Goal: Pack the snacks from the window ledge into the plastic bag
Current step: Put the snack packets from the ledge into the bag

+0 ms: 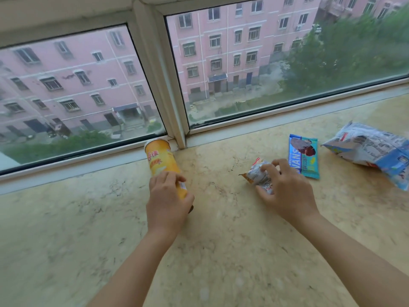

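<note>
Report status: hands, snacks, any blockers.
Left hand gripping yellow cylindrical chip can. Right hand closed on small crinkled white snack packet. Blue flat wrapper, large blue-white bag loose on ledge. No plastic bag in view.

Yellow crisp tube [162,161], small packet [257,175], blue wrapper [304,156], big bag [371,149] on ledge [221,251]

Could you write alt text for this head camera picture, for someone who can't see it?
Two bare hands grasp snacks on a marble window ledge: the left hand grips a yellow chip can, the right hand a small crinkled packet. A blue wrapper and a large blue-white bag lie to the right; pink buildings show through the window.
</note>
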`<act>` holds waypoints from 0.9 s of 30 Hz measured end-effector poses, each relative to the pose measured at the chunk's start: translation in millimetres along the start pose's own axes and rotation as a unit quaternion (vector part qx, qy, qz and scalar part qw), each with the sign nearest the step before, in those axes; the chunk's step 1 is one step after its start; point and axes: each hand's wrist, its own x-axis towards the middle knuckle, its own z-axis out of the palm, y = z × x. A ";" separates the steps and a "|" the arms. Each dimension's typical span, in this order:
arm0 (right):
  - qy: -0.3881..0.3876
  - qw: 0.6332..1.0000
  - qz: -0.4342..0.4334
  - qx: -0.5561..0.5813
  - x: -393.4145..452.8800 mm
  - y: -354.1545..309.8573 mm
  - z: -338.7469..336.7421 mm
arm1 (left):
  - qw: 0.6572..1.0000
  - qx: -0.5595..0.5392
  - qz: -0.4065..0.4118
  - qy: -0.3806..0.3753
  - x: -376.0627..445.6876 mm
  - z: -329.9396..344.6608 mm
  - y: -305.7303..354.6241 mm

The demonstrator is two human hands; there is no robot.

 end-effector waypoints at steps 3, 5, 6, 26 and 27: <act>0.006 1.000 -0.021 -0.013 4.0 -11.7 6.9 | 0.995 0.008 -0.093 -0.039 18.5 -4.1 -5.5; -0.001 0.999 -0.028 -0.019 4.4 -17.5 12.6 | 0.984 0.008 -0.150 -0.090 28.4 -4.4 -8.7; -0.005 0.999 -0.028 -0.022 3.7 -20.2 15.3 | 0.979 0.009 -0.169 -0.111 31.4 -3.8 -10.4; -0.080 0.987 0.099 0.102 -75.0 -95.3 -36.8 | 0.996 0.010 -0.085 -0.003 -112.1 -39.6 11.0; -0.075 0.986 0.101 0.111 -86.5 -99.9 -45.4 | 0.997 0.012 -0.076 -0.001 -126.2 -47.2 13.2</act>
